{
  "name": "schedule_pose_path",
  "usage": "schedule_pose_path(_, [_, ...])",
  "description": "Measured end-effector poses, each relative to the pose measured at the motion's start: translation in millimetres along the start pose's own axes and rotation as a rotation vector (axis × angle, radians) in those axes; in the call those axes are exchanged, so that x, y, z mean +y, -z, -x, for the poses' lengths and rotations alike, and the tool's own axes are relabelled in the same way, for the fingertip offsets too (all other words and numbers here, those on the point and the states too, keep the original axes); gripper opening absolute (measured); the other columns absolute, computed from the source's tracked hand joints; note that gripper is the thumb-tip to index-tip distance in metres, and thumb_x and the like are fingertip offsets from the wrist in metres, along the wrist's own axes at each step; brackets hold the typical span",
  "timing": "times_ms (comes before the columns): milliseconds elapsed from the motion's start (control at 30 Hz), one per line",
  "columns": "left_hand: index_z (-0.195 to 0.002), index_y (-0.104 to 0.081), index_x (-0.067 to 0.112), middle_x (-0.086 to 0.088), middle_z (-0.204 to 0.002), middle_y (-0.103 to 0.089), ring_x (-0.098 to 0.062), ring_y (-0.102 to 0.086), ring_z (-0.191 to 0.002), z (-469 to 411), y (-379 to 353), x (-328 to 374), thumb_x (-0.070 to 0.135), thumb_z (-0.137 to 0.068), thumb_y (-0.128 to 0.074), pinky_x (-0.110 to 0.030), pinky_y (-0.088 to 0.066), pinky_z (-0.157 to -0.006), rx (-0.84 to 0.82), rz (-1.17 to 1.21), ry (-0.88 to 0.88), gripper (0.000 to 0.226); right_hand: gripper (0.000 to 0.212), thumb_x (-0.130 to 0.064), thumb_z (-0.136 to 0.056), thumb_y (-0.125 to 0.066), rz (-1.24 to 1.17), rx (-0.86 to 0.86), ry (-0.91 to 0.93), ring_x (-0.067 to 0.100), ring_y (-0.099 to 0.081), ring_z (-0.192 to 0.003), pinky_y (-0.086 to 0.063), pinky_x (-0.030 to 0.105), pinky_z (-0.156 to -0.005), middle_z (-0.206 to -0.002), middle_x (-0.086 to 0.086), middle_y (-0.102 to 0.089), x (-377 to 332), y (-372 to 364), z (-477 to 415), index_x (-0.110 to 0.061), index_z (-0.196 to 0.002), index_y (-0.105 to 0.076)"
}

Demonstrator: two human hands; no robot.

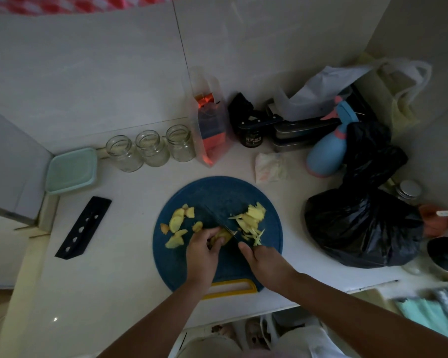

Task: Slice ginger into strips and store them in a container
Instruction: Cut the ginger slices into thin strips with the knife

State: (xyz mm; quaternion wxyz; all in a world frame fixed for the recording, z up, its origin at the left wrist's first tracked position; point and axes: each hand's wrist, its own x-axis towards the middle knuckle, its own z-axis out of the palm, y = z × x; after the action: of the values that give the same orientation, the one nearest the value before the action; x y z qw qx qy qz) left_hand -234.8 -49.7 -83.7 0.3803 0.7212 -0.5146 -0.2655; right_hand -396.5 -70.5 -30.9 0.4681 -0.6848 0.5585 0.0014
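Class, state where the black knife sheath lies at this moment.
In the head view, the black knife sheath lies on the counter left of the blue cutting board, below the mint container.

A home kitchen: a white bench (119,267) set against pale tiled walls carries a round blue cutting board (217,192) with sliced ginger (252,219), three empty glass jars (150,148), a lidded food container (73,170), a spray bottle (326,151) and a full black rubbish bag (365,223).

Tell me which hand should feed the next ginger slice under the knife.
Left. The left hand already pins the ginger piece beside the uncut slices on the board's left; the right hand holds the knife.
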Motion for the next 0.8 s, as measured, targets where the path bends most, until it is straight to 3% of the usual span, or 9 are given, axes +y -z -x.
schedule_pose_path(100, [-0.104, -0.069, 0.015, 0.003, -0.097, -0.066, -0.007, -0.06, -0.087, 0.1, -0.3, -1.3, 0.01, -0.082, -0.07, -0.012, -0.045, -0.076, -0.003, -0.004, -0.007, 0.023, 0.042, -0.044, -0.102, -0.022, 0.023, -0.023, 0.012, 0.021, -0.053, -0.071, -0.05, 0.038, -0.076, -0.064, 0.004, -0.048, -6.9, 0.7, -1.2, -0.028, -0.065, -0.033])
schedule_pose_path(233, [-0.107, -0.068, 0.017, 0.004, -0.1, -0.065, -0.005, -0.059, -0.091, -0.3, -0.4, -3.2, 0.011, -0.083, -0.069, -0.013, -0.045, -0.079, -0.016, 0.0, -0.009, 0.024, 0.049, -0.049, -0.1, -0.022, -0.052, 0.034, -0.081, 0.019, -0.05, -0.068, -0.043, 0.032, -0.073, -0.071, 0.007, -0.052, -3.4, 2.8, -1.9, -0.022, -0.063, -0.038])
schedule_pose_path(367, [-0.108, -0.067, 0.018, 0.003, -0.102, -0.063, -0.009, -0.059, -0.093, 0.8, -1.5, -3.6, 0.013, -0.085, -0.068, -0.025, -0.05, -0.083, -0.006, -0.012, -0.015, 0.024, 0.054, -0.052, -0.098, -0.03, -0.244, 0.074, -0.105, 0.011, -0.048, -0.054, -0.042, 0.028, -0.068, -0.061, 0.003, -0.05, 0.0, -0.5, 1.4, -0.015, -0.061, -0.045])
schedule_pose_path(600, [-0.102, -0.065, 0.022, 0.005, -0.098, -0.062, -0.008, -0.058, -0.091, -1.0, -1.2, -5.0, 0.016, -0.084, -0.068, -0.025, -0.049, -0.08, -0.019, -0.044, -0.03, 0.018, 0.048, -0.048, -0.099, -0.031, -0.14, 0.094, 0.008, 0.011, -0.049, -0.057, -0.039, 0.019, -0.059, -0.063, 0.005, -0.051, 1.7, -1.2, 12.2, -0.017, -0.065, -0.046])
schedule_pose_path(667, [-0.1, -0.065, 0.021, 0.005, -0.097, -0.063, -0.007, -0.057, -0.089, -0.8, -0.8, -3.2, 0.016, -0.084, -0.068, -0.021, -0.046, -0.078, -0.015, -0.049, -0.028, 0.017, 0.038, -0.039, -0.102, -0.03, -0.045, 0.072, 0.081, 0.014, -0.046, -0.06, -0.038, 0.025, -0.062, -0.063, 0.003, -0.046, -1.4, -0.4, 16.0, -0.03, -0.065, -0.036])
schedule_pose_path(800, [-0.097, -0.066, 0.018, 0.003, -0.094, -0.063, -0.01, -0.058, -0.085, -0.6, -1.2, -1.9, 0.016, -0.083, -0.069, -0.025, -0.048, -0.076, -0.004, -0.051, -0.026, 0.015, 0.041, -0.042, -0.101, -0.03, -0.019, 0.091, 0.087, 0.014, -0.045, -0.057, -0.042, 0.034, -0.066, -0.057, -0.002, -0.043, -1.4, -2.4, 17.8, -0.028, -0.064, -0.037])
